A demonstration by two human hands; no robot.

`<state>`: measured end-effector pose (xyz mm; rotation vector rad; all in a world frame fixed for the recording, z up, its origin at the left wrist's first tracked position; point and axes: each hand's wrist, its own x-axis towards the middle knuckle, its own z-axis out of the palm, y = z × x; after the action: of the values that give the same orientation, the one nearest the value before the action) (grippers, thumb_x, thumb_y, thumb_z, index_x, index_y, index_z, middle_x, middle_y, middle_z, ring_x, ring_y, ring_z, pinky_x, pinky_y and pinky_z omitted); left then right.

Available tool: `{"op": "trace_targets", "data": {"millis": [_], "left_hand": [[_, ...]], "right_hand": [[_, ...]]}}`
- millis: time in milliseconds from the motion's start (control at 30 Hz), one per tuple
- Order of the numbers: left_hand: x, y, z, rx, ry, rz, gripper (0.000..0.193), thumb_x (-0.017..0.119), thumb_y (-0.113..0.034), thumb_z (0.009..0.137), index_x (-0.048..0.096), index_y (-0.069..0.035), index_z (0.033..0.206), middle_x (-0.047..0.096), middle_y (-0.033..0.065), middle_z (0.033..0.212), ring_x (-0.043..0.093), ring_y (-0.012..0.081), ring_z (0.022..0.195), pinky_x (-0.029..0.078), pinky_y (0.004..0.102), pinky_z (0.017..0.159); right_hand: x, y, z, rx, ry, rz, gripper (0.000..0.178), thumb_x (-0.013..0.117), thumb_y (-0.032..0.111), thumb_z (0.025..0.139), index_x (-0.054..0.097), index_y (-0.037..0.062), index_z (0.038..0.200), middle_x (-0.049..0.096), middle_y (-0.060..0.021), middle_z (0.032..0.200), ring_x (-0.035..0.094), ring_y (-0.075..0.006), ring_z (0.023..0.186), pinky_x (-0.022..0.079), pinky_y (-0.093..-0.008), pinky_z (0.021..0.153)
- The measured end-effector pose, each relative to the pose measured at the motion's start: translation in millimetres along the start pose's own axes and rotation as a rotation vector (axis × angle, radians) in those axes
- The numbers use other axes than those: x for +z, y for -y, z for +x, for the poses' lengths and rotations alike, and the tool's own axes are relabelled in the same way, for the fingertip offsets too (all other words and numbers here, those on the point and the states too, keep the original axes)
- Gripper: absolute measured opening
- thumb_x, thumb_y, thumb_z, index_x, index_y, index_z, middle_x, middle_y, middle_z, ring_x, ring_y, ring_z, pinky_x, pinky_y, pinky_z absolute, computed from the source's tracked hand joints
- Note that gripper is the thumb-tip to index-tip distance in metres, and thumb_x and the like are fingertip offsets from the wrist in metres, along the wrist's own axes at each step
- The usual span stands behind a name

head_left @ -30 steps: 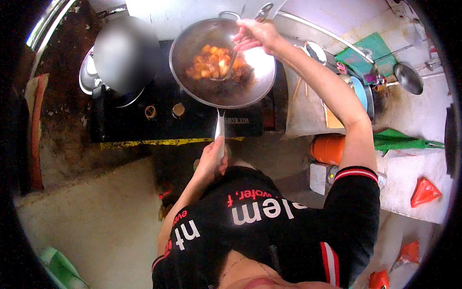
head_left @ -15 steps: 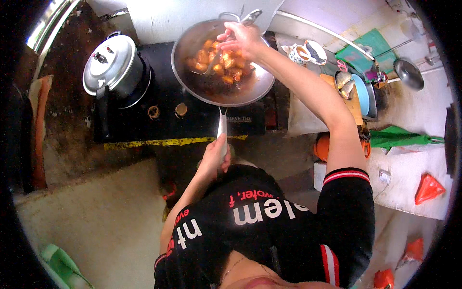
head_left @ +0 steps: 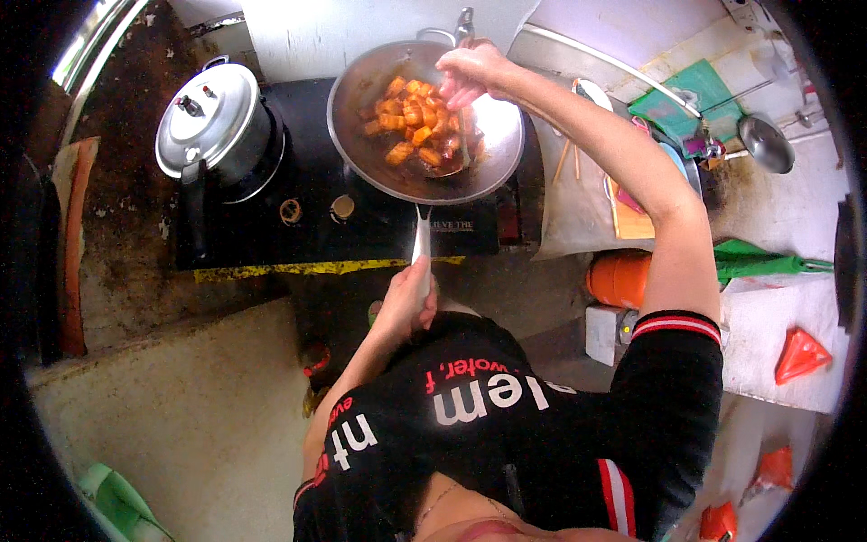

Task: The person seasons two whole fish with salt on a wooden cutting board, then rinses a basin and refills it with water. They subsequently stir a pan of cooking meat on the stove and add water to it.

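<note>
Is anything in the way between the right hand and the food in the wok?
Nothing visible. The right hand is directly over the wok, gripping a utensil that reaches down into the orange food chunks. The left hand grips the wok handle. The pressure cooker sits off to the left.

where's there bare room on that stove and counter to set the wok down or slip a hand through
The stove is full: the pressure cooker covers the left burner, the wok the right, leaving a narrow black strip between them. The front strip by the knobs is bare. The counter right of the wok is crowded; a pale patch lies near its front.
</note>
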<state>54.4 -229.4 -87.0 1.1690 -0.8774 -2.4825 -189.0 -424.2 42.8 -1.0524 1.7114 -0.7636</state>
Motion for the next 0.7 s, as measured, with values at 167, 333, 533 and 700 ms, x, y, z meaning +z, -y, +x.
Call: {"op": "trace_targets", "data": {"millis": [167,333,533,700], "left_hand": [[-2,-1,-1,0.001,-0.006,-0.021,0.045,0.035,-0.048,0.093,0.042,-0.006,0.078,0.041,0.0025,0.051,0.037,0.0137,0.036,0.032,0.0289,0.034],[-2,-1,-1,-0.008,-0.014,-0.012,0.045,0.035,-0.048,0.094,0.042,-0.007,0.078,0.041,0.0025,0.051,0.037,0.0136,0.037,0.033,0.0290,0.034],[-1,-1,0,-0.001,-0.012,0.015,0.046,0.035,-0.049,0.093,0.042,-0.006,0.076,0.041,0.0033,0.051,0.037,0.0134,0.037,0.033,0.0294,0.034],[-8,3,3,-0.024,0.002,-0.019,0.047,0.036,-0.050,0.093,0.043,-0.006,0.077,0.041,0.0038,0.050,0.038,0.0145,0.035,0.033,0.0294,0.033]], "right_hand": [[-12,20,0,-0.105,0.039,-0.047,0.023,0.056,0.019,0.075,0.053,-0.0020,0.067,0.063,-0.0176,0.067,0.065,-0.0270,0.053,0.055,-0.0318,0.045],[-14,28,6,-0.146,0.035,-0.629,0.022,0.056,0.020,0.071,0.059,-0.0017,0.070,0.062,-0.0180,0.063,0.065,-0.0239,0.052,0.056,-0.0325,0.048],[12,-27,30,-0.789,-0.147,-1.173,0.013,0.054,0.014,0.070,0.062,0.0044,0.074,0.063,-0.0182,0.071,0.064,-0.0344,0.070,0.053,-0.0432,0.062],[11,-55,2,-1.133,0.291,-1.058,0.020,0.064,0.016,0.073,0.047,0.0052,0.072,0.053,-0.0130,0.071,0.057,-0.0323,0.068,0.044,-0.0404,0.056]]}}
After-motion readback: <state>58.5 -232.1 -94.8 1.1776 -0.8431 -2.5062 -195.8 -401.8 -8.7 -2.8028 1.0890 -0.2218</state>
